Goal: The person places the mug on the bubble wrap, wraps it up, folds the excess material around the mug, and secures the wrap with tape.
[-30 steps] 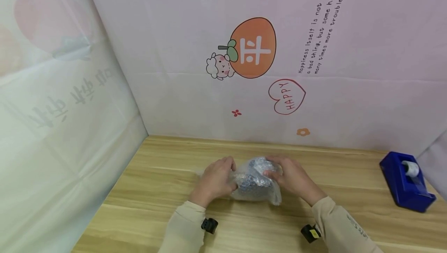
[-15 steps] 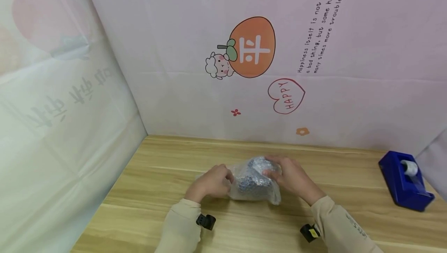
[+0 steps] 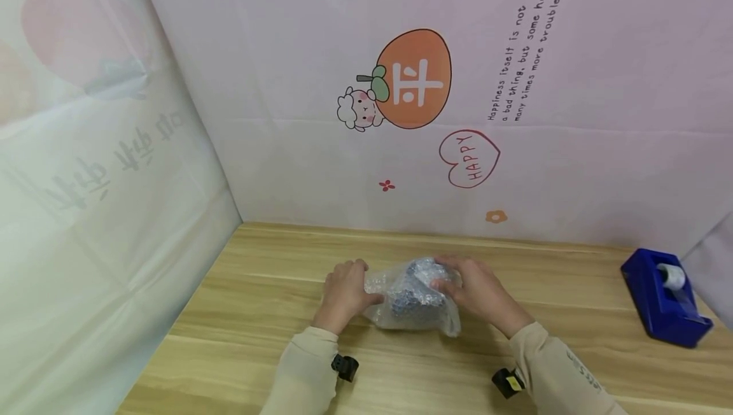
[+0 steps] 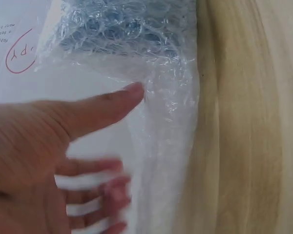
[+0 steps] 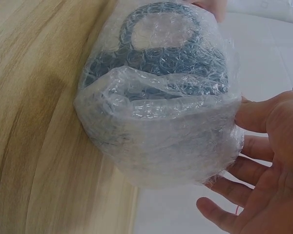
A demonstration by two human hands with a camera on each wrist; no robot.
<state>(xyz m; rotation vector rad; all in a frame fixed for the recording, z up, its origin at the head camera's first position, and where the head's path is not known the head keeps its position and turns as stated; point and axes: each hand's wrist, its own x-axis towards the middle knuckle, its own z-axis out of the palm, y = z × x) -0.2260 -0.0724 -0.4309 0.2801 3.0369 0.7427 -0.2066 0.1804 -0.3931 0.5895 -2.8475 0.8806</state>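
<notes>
A dark blue object with a loop like a mug's handle lies on its side inside clear bubble wrap [image 3: 415, 303], at the middle of the table. My right hand [image 3: 478, 291] holds the right end of this bundle, thumb on the near side and fingers over the far side. In the right wrist view the wrap's folded edge [image 5: 171, 105] crosses the dark mug [image 5: 158, 61]. At the left end, my left hand [image 3: 345, 294] has its thumb stretched out beside the loose flap of wrap [image 4: 168, 126]. Its other fingers are blurred and loosely bent in the left wrist view.
A blue tape dispenser [image 3: 664, 297] with a roll of tape stands on the right of the wooden table [image 3: 258, 275]. Printed white sheets [image 3: 298, 167] hang behind and at the left. Small black cameras are strapped to both wrists.
My left hand drew back from the wrap's left end, turned, and now has its thumb and fingers spread there. The right hand keeps its hold and the bundle has barely moved.
</notes>
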